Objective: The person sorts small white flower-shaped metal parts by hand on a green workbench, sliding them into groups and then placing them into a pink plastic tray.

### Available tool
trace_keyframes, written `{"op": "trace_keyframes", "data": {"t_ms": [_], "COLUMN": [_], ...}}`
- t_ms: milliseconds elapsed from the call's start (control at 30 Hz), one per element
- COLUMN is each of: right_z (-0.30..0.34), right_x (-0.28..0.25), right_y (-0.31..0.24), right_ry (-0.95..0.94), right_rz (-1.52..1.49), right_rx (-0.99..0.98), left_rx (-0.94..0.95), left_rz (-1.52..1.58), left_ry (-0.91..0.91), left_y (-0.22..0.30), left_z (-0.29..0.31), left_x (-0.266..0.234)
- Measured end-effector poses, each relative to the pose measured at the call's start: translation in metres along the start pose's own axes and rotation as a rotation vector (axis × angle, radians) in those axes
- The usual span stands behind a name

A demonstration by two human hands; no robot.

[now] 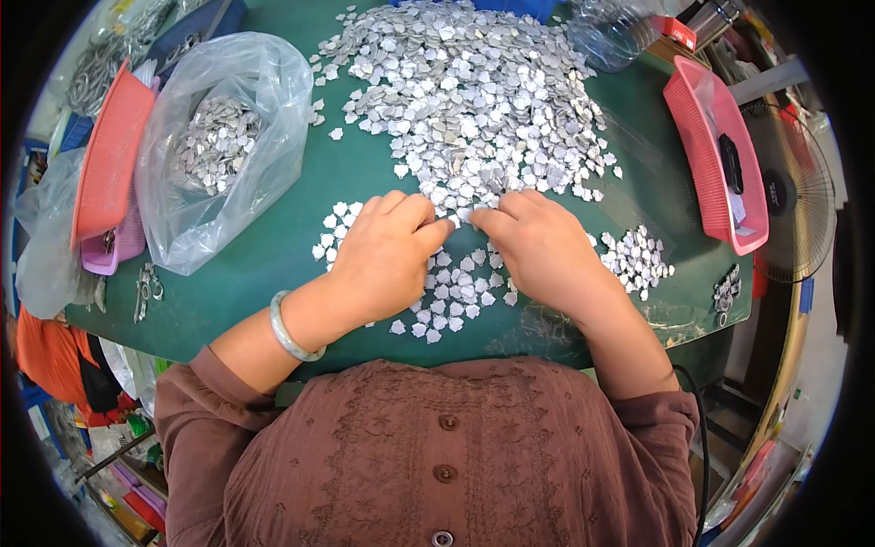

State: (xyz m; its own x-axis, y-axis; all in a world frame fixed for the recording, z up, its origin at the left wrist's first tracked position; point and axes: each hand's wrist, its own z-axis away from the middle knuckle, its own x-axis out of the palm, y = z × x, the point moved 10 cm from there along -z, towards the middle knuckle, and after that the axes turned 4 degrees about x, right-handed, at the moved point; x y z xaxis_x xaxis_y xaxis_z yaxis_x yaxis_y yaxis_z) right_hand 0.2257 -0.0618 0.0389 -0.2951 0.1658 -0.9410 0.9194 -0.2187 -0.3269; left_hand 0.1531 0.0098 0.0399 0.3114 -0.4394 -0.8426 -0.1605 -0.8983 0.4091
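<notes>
A large heap of small, flat, silver scalloped metal pieces [474, 91] covers the far middle of the green table. At its near edge my left hand [383, 253] and my right hand [544, 246] almost meet, backs up and fingers curled in. Between the thumbs and fingertips shows a pale silver piece [463, 215]; the fingers partly hide it. Loose pieces [451, 296] lie spread on the table below and between my hands. Smaller groups sit beside each hand, one left of my left hand [337, 223], another pile [635, 260] to the right of my right wrist.
A clear plastic bag [283, 173] holding more pieces stands at the left, beside a tilted pink basket [109, 164]. Another pink basket [702, 146] with a black object is at the right, near a fan [811, 191]. Metal clasps [726, 290] lie by the right table edge.
</notes>
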Motion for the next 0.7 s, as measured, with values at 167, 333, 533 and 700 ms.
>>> {"op": "trace_keyframes", "data": {"t_ms": [167, 333, 533, 700], "right_z": [0.004, -0.001, 0.011, 0.012], "right_x": [-0.002, 0.001, -0.001, -0.003], "right_y": [0.002, -0.003, 0.004, 0.008], "right_ry": [-0.044, -0.03, -0.082, -0.073], "right_rz": [-0.037, -0.021, -0.06, -0.07], "right_rx": [0.004, -0.006, 0.018, 0.072], "left_rx": [0.052, 0.007, -0.005, 0.005], "left_rz": [0.059, 0.007, -0.01, -0.006], "left_ry": [-0.056, -0.01, -0.039, -0.069], "left_y": [0.002, 0.0, -0.002, 0.0], "left_z": [0.007, 0.0, 0.001, 0.003], "left_x": [0.003, 0.0, 0.004, 0.003]}}
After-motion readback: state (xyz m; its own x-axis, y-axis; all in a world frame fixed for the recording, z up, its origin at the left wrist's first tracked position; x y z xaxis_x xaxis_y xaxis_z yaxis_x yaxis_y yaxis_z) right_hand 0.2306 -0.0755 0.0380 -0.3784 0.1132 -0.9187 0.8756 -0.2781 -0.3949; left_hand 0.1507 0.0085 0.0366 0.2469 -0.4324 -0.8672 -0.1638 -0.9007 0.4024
